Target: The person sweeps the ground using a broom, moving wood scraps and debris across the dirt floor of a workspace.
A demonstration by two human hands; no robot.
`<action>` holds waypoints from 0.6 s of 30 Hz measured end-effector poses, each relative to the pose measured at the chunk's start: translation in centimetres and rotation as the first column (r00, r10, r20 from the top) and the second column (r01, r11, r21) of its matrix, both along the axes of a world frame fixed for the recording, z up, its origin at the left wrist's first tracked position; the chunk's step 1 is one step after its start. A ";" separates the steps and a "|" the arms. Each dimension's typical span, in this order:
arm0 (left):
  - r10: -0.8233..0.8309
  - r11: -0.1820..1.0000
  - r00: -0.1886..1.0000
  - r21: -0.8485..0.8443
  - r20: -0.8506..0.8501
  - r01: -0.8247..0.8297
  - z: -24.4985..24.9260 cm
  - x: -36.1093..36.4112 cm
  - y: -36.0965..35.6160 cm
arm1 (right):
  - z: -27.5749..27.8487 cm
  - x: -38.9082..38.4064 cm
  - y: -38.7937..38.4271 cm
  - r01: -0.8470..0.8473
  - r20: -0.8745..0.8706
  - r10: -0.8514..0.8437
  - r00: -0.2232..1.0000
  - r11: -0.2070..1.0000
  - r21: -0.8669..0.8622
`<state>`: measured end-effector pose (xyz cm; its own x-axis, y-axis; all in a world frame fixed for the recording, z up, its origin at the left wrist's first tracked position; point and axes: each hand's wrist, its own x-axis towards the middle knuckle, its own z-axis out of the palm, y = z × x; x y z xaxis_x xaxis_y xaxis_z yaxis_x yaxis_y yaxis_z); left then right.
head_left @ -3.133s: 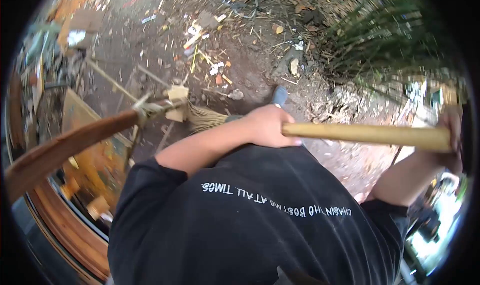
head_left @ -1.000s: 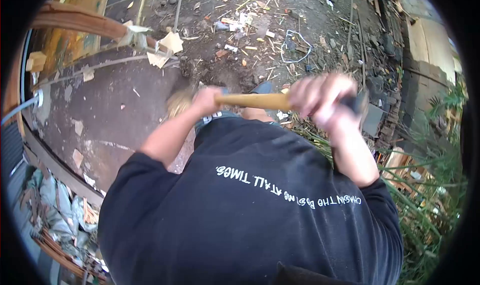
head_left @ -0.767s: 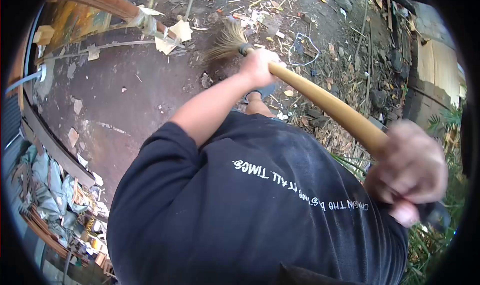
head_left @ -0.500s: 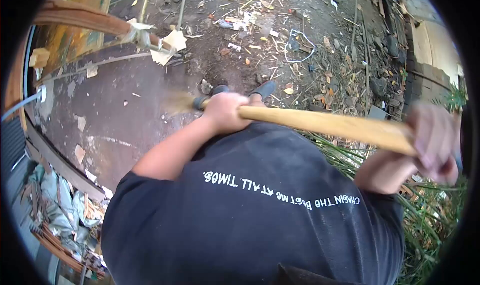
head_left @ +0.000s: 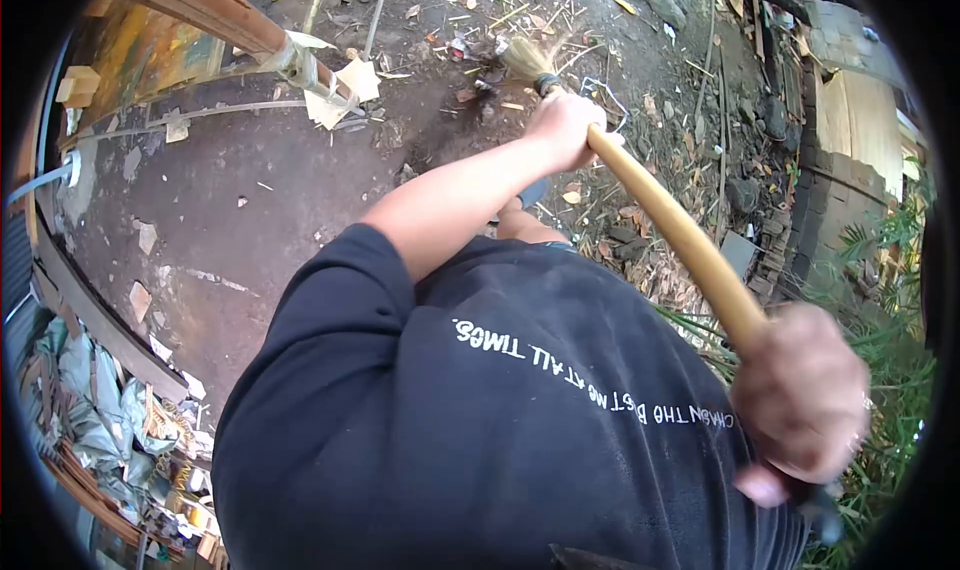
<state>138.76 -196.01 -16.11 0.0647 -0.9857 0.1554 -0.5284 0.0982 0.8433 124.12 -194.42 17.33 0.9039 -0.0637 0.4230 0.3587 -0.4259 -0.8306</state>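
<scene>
A broom [head_left: 685, 232] with a thick pale bamboo-like handle runs slantwise in front of me. My left hand [head_left: 566, 130] is wrapped round its lower part, just above the dark binding. Past that hand the straw-coloured bristles [head_left: 530, 60] spread over littered dirt. Around the upper end of the handle, my right hand [head_left: 805, 395] is closed and blurred by motion. A small pile of scraps and litter [head_left: 470, 52] lies beside the bristles.
A wooden post [head_left: 215, 15] with a wrapped strip juts in from upper left. Below it lies a dark flat floor [head_left: 250, 185] with paper scraps. Stones, leaves and planks line the right, with green plants [head_left: 885, 410] near my right hand. Bagged rubbish [head_left: 95, 400] lies lower left.
The broom's bristle end has swung from the left, near my feet, forward and right to the litter. My left hand moved forward and right; my right hand came down and closer to my body.
</scene>
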 end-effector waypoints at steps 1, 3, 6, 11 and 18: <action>0.017 0.998 1.000 -0.063 0.020 -0.015 0.8 0.2 0.7 | 1.8 -1.5 -1.3 -0.037 0.058 0.036 0.998 0.999 0.023; -0.006 0.999 1.000 -0.046 0.006 0.006 2.3 0.3 3.0 | 3.4 -7.4 -4.5 -0.003 0.191 -0.038 0.981 0.978 0.210; -0.061 0.993 0.998 0.095 -0.034 0.063 2.1 1.9 6.0 | 1.3 -12.5 -10.8 0.158 0.175 -0.266 0.948 0.871 0.466; -0.058 0.840 0.994 0.542 0.096 -0.004 -7.7 3.4 3.5 | -15.2 -7.6 -20.7 0.214 -0.100 -0.229 0.968 0.553 0.805; 0.062 0.968 0.939 0.207 0.339 -0.139 -19.1 0.2 -17.9 | -15.2 -8.4 -25.0 0.060 -0.174 -0.026 0.984 0.980 0.191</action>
<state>138.97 -213.93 -35.24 0.1487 -0.9881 -0.0394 -0.7759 -0.1412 0.6149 115.72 -219.42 2.12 0.9561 -0.1698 0.2390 0.1901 -0.2616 -0.9463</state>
